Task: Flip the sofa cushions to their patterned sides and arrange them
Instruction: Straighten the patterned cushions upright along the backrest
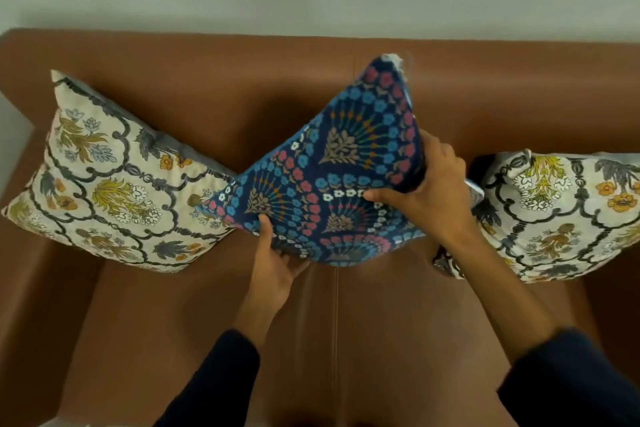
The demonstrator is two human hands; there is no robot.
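A dark blue cushion [332,170] with pink and blue flower fans is held tilted above the middle of the brown sofa, patterned side towards me. My left hand [273,264] grips its lower edge from underneath. My right hand [426,194] clasps its right side, thumb across the front. A cream floral cushion [114,184] leans against the backrest at the left, pattern showing. Another cream floral cushion [561,218] rests at the right, pattern showing, partly behind my right forearm.
The brown leather sofa [346,340] fills the view, with a seam down the middle of the seat and a backrest [277,80] along the pale wall. The left armrest [20,270] bounds the seat.
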